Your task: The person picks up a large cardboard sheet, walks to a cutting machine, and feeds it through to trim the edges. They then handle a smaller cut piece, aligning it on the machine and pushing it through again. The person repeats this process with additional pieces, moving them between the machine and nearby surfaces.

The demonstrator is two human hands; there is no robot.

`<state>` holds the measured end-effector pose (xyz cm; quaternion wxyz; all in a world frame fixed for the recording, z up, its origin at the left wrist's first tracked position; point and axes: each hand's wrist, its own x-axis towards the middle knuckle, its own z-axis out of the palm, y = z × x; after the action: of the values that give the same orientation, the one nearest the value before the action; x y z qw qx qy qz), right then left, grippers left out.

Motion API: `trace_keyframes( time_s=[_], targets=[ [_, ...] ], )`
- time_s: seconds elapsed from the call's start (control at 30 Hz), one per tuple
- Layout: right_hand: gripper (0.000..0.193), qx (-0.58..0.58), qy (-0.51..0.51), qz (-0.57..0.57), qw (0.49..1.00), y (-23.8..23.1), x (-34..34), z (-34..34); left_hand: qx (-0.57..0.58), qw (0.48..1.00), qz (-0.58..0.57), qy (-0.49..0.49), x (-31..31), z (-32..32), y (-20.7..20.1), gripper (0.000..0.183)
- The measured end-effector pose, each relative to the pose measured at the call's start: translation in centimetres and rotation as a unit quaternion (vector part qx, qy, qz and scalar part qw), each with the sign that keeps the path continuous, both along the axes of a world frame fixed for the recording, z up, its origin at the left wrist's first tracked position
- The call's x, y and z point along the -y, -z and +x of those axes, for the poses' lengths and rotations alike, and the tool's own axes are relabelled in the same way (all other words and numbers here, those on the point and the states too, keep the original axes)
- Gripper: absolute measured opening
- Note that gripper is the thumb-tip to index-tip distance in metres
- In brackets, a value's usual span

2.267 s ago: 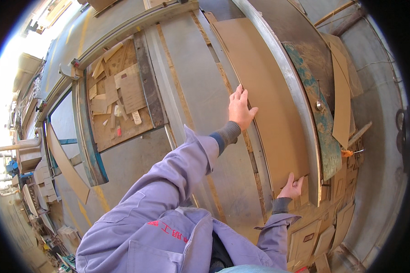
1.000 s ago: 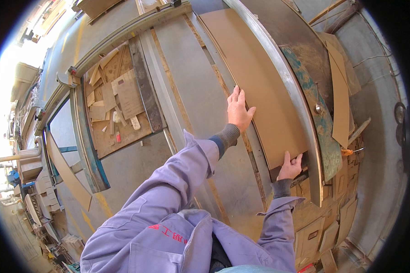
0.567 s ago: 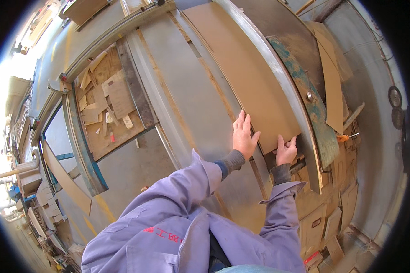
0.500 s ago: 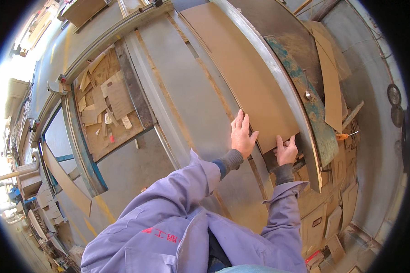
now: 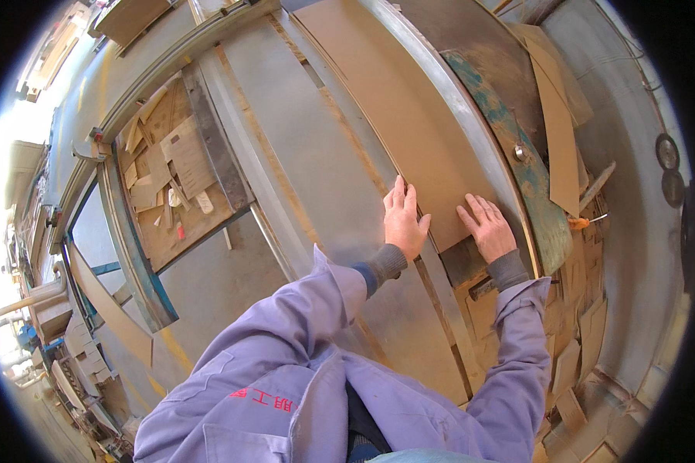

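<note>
A long brown board [image 5: 413, 100] lies on the grey metal machine table [image 5: 316, 147], running away from me alongside a pale metal rail [image 5: 459, 96]. At its near left edge my left hand [image 5: 405, 224] rests with fingers stretched out, the fingertips against that edge. My right hand [image 5: 490, 229] lies over the board's near right end, palm down, fingers spread. The right hand covers part of the near end.
An opening on the left shows a ledge [image 5: 189, 224] with several board offcuts [image 5: 189, 154]. Right of the rail are a worn green metal piece [image 5: 502, 123], a leaning brown strip [image 5: 552, 116] and an orange-handled screwdriver [image 5: 579, 223]. Cardboard pieces [image 5: 571, 309] lie lower right.
My right hand has let go of the board's near end and now lies flat on top with fingers spread. The left hand stays at the left edge.
</note>
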<state>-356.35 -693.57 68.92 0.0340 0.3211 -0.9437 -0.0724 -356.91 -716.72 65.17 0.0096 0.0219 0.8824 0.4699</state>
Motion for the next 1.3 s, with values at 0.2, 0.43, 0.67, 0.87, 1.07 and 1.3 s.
trace_keyframes(
  time_s=[0.2, 0.43, 0.67, 0.87, 1.07, 1.3],
  targets=[
    [0.048, 0.03, -0.035, 0.057, 0.997, 0.1, 0.0, -0.8, 0.004, 0.999, -0.035, 0.024, 0.6, -0.5, -0.7, 0.069],
    [0.047, 0.027, -0.044, 0.046, 0.998, 0.2, 0.1, -1.1, 0.041, 0.997, -0.041, 0.046, 0.8, -1.3, -1.1, 0.07],
    [0.046, 0.035, -0.045, 0.041, 0.998, 0.4, 0.0, -1.2, 0.059, 0.998, 0.01, 0.016, 0.5, -1.3, -1.6, 0.076],
    [0.046, 0.036, -0.058, 0.059, 0.996, 0.6, 0.1, -1.8, 0.017, 0.995, 0.079, 0.051, 3.3, -1.5, -0.6, 0.071],
    [0.041, 0.002, -0.079, 0.064, 0.995, 1.0, 0.2, -2.4, 0.031, 0.989, 0.142, 0.031, 14.1, 0.2, 0.0, 0.03],
    [0.04, 0.009, -0.076, 0.105, 0.992, 1.8, 0.3, -3.4, -0.158, 0.986, -0.041, 0.022, 20.1, 1.9, 1.6, 0.014]
  ],
)
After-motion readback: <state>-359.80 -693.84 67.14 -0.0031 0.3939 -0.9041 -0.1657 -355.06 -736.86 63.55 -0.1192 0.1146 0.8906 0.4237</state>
